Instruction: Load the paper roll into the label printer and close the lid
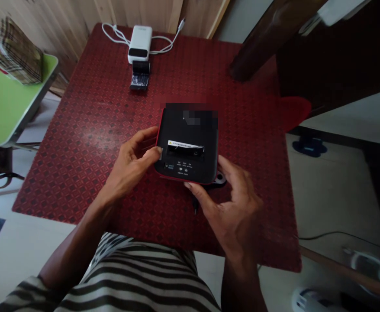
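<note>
A black box-shaped device with a red edge (187, 145) rests on the red patterned table (89, 143), with a white label strip across its slot and small buttons along its near edge. My left hand (134, 161) grips its left side, thumb on top near the slot. My right hand (232, 208) holds the near right corner, fingers curled around the edge. A thin black cable pokes out beneath the device by my right hand.
At the table's far end lie a white power bank (140, 43) with a white cable (164, 41) and a small black part (140, 74). A green folding table (4, 104) stands left, dark wooden furniture (326, 56) right.
</note>
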Tool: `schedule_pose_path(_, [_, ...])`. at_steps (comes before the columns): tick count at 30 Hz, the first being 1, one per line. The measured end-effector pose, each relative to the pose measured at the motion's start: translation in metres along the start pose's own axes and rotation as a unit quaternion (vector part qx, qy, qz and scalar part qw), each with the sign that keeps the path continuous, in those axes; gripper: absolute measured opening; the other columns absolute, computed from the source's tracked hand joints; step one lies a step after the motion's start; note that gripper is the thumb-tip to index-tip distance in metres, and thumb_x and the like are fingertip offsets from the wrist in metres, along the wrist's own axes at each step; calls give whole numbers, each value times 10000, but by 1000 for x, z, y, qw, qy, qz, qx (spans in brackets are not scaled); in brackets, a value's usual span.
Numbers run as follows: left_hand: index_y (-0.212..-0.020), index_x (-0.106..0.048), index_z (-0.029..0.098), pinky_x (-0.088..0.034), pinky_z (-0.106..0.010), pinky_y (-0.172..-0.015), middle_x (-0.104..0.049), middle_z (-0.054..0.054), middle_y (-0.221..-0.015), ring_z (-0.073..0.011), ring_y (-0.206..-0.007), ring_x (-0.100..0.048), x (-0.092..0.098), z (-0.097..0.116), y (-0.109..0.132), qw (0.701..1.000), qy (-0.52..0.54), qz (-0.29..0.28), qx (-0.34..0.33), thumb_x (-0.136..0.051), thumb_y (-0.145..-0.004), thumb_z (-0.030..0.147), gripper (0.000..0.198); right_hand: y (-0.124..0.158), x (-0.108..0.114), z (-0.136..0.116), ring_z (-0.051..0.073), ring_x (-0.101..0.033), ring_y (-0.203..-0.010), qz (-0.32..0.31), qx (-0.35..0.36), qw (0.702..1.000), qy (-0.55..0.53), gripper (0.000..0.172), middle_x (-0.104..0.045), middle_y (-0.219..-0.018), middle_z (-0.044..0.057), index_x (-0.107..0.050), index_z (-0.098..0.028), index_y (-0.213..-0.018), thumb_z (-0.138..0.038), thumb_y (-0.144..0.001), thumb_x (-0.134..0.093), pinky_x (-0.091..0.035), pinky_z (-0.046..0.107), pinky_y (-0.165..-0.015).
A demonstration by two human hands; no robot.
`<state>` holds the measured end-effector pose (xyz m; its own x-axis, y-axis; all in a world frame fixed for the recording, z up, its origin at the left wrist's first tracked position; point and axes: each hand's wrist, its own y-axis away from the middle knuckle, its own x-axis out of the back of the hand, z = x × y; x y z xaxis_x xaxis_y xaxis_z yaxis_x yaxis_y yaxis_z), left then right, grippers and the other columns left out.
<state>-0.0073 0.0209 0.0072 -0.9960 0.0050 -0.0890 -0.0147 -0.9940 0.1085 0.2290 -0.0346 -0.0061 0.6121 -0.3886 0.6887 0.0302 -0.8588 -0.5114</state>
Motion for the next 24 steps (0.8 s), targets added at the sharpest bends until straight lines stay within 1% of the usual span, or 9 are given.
schedule_pose_path(5, [-1346, -802, 227, -620, -529, -1221, -846, -90, -1486, -349, -1393, -793, 3, 0, -3, 1000, 0, -14, 0, -847, -925, 368, 447, -1, 6, 4, 383, -833, -1274, -35, -9, 999, -7, 655, -843, -1424, 155, -700, -284, -1575, -569, -1019, -896, -714, 618, -1080])
schedule_pose_path(7, [-1332, -800, 220, -616, -543, -1223, -848, -98, -1470, -357, -1399, -787, 4, 1, -3, 1000, 1, -23, 5, -835, -924, 358, 432, -2, 10, 7, 379, -833, -1263, -49, -9, 999, -9, 638, -843, -1424, 145, -705, -299, -1570, -560, -1020, -896, -714, 619, -1077])
schedule_pose_path(9, [-1330, -796, 206, -612, -562, -1222, -848, -119, -1446, -374, -1408, -778, 3, 2, -3, 1000, 4, -26, 10, -832, -914, 346, 440, -5, 13, 11, 374, -829, -1256, -60, -7, 998, -11, 624, -844, -1413, 136, -716, -306, -1554, -573, -1019, -894, -712, 614, -1074])
schedule_pose_path(12, [-1338, -793, 190, -613, -579, -1214, -857, -128, -1385, -384, -1378, -787, 3, 3, -4, 1000, 3, -26, 13, -827, -900, 331, 461, -9, 15, 19, 377, -814, -1298, -75, 10, 997, -17, 625, -837, -1437, 132, -722, -310, -1549, -602, -1021, -883, -696, 620, -1105])
schedule_pose_path(16, [-1297, -806, 206, -610, -557, -1221, -869, -88, -1350, -367, -1357, -791, 1, 2, -4, 1000, 1, -17, 11, -818, -888, 341, 431, -15, 16, 32, 385, -814, -1323, -84, 37, 995, -24, 646, -839, -1446, 151, -741, -288, -1535, -637, -1011, -885, -689, 616, -1122])
schedule_pose_path(20, [-1258, -820, 206, -595, -553, -1229, -869, -89, -1287, -373, -1376, -772, 0, -1, -2, 1000, 1, -2, 3, -845, -889, 347, 396, -19, 15, 42, 396, -812, -1335, -102, 47, 993, -42, 703, -837, -1457, 158, -754, -271, -1515, -699, -975, -896, -679, 635, -1133])
schedule_pose_path(24, [-1274, -819, 221, -610, -524, -1197, -871, -80, -1273, -347, -1325, -785, 1, -1, -2, 1000, -7, -13, -3, -847, -901, 382, 408, -21, 13, 46, 399, -820, -1315, -102, 39, 993, -40, 729, -844, -1443, 154, -768, -275, -1491, -719, -934, -926, -673, 646, -1140])
